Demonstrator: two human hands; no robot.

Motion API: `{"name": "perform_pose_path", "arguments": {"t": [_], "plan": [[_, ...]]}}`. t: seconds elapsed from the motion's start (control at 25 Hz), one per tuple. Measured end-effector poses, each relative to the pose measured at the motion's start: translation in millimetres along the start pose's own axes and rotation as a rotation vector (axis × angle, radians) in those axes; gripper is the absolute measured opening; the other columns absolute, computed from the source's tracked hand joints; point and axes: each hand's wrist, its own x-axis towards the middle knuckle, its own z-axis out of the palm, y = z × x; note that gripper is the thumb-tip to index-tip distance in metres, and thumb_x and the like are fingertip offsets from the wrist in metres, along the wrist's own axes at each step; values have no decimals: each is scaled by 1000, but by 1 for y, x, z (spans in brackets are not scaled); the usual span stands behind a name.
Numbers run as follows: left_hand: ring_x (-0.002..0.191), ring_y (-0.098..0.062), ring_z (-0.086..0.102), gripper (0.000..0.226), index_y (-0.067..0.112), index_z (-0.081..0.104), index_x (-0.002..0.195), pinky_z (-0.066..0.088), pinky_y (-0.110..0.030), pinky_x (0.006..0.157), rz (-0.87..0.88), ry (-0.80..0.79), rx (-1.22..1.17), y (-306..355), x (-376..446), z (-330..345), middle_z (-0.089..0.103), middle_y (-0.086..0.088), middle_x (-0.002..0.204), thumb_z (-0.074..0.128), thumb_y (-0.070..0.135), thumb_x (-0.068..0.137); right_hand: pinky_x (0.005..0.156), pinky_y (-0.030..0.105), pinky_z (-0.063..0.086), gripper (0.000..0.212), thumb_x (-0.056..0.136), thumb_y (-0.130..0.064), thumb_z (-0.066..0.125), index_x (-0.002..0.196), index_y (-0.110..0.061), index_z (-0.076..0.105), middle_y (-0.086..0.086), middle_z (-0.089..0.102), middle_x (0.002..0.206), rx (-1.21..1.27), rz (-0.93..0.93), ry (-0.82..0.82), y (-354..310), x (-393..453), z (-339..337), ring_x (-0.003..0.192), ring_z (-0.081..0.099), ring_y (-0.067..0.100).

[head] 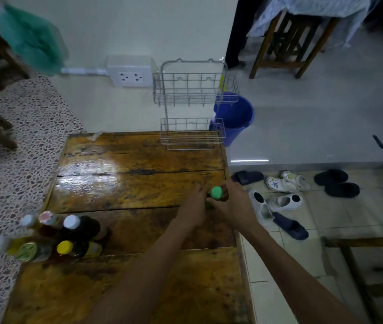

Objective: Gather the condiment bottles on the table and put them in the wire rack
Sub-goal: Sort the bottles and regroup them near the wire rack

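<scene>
Wooden worktop (127, 190), glossy w/ dark plank seams, sits against a pale wall; terrazzo floor to its left, light tiles to its right.

Wire rack (191, 106): two tiers, upright at far right corner of worktop, both tiers w/o bottles.

Both hands at right edge of worktop, approx mid-length. Right hand (232, 202) has its grip closed around a green-capped bottle (217, 194), fingers curled over far side of the dark glass body. Left hand (195, 206) is right beside the bottle on its left side, fingers bent toward it; can't tell if it actually holds or just touches. Bottle upright, base hidden by the hands.

Rest of the bottles (52, 239) are clustered at near left edge of worktop, well apart from the hands: white caps, a pink cap, a yellow cap, a green patterned lid. Some blurred.

Off the worktop: blue bucket (239, 118) on floor just behind/right of rack, wall socket (131, 77) left of rack, several sandals (279, 197) on tiles to the right, wooden stool (288, 43) further back.
</scene>
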Motion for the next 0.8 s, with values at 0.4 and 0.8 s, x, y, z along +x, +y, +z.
{"name": "perform_pose_path", "arguments": {"t": [0.4, 0.8], "plan": [[111, -21, 66, 34, 22, 66, 127, 51, -29, 89, -137, 130, -86, 2, 67, 27, 71, 0, 123, 74, 22, 94, 78, 35, 57, 36, 87, -26, 72, 120, -21, 59, 2, 67, 111, -75, -119, -63, 54, 66, 14, 91, 66, 19], [118, -19, 63, 41, 23, 64, 133, 46, -24, 95, -122, 125, -144, -11, 70, 43, 69, 1, 131, 74, 19, 94, 78, 34, 56, 41, 88, -28, 71, 125, -20, 57, 3, 67, 114, -59, -54, -45, 68, 59, 32, 98, 64, 21]]}}
